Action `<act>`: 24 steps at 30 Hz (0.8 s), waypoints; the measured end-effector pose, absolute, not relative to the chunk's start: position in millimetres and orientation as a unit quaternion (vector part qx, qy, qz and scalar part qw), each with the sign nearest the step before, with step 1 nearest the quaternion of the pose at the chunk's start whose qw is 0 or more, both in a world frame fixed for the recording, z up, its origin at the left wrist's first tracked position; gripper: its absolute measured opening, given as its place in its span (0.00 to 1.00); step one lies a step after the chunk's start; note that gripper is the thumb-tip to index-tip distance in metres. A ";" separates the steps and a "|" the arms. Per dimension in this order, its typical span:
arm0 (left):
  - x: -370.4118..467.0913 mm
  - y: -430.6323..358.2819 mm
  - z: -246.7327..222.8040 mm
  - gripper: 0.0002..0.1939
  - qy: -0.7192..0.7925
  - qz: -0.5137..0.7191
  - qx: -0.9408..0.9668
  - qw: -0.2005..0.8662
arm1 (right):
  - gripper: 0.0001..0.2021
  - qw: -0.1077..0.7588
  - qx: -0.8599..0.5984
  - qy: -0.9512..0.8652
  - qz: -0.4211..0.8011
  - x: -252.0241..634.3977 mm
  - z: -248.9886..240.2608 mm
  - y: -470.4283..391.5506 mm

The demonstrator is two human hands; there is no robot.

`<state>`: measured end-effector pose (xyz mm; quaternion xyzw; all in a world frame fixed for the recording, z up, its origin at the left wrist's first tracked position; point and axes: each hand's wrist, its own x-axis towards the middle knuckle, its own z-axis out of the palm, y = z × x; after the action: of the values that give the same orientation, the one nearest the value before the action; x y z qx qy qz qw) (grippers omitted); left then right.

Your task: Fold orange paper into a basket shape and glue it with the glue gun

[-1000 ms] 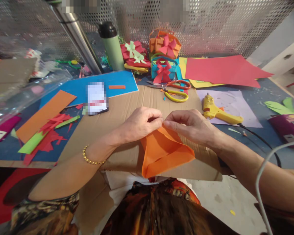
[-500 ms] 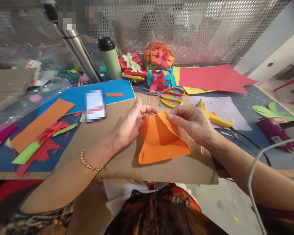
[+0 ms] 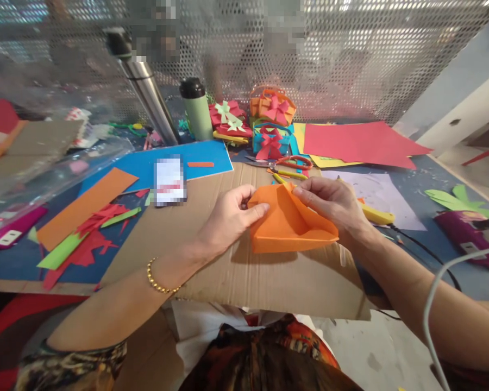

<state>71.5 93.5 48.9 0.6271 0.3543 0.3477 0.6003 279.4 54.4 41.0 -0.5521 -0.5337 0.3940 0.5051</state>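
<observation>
A folded orange paper piece (image 3: 285, 217), shaped like a small open pouch, is held just above a brown cardboard sheet (image 3: 244, 288). My left hand (image 3: 232, 217) pinches its left edge, thumb on top and fingers curled beneath. With thumb and forefinger, my right hand (image 3: 334, 206) grips the upper right edge near a raised fold. Beyond the paper lie scissors with orange handles (image 3: 295, 162) and a yellow-handled tool (image 3: 287, 175). The yellow glue gun (image 3: 377, 214) is partly hidden behind my right hand.
A phone (image 3: 170, 182) rests on a blue board (image 3: 142, 163). Red and green scraps (image 3: 81, 244) lie left. Behind stand a steel flask (image 3: 152, 95), a green bottle (image 3: 198, 111) and small paper baskets (image 3: 271, 141). Red sheets (image 3: 350, 141) are at the back right; a cable (image 3: 427, 304) hangs right.
My left thumb has come down onto the orange paper, closing on its left edge. The paper has been lifted and tilted, its lower edge now higher. The whole view has shifted slightly.
</observation>
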 end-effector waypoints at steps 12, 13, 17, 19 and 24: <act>71.4 94.6 36.5 0.13 0.361 0.432 0.678 0.473 | 0.25 0.532 -0.550 -0.518 0.383 281.4 35.2 58.7; 71.3 94.0 38.0 0.12 0.357 0.427 0.685 0.470 | 0.25 0.529 -0.552 -0.520 0.381 281.0 36.8 57.9; 70.2 91.8 42.1 0.11 0.360 0.421 0.702 0.447 | 0.26 0.513 -0.561 -0.536 0.368 278.3 44.2 54.6; 69.1 92.2 41.3 0.10 0.374 0.427 0.702 0.430 | 0.26 0.510 -0.563 -0.547 0.352 276.6 46.5 53.5; 67.2 94.2 36.7 0.17 0.373 0.428 0.690 0.449 | 0.23 0.513 -0.568 -0.567 0.305 273.5 48.5 51.7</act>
<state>67.2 94.2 36.7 0.6901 0.3733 0.4277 0.4489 273.5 51.7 48.5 -0.5680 -0.5665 0.3050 0.5133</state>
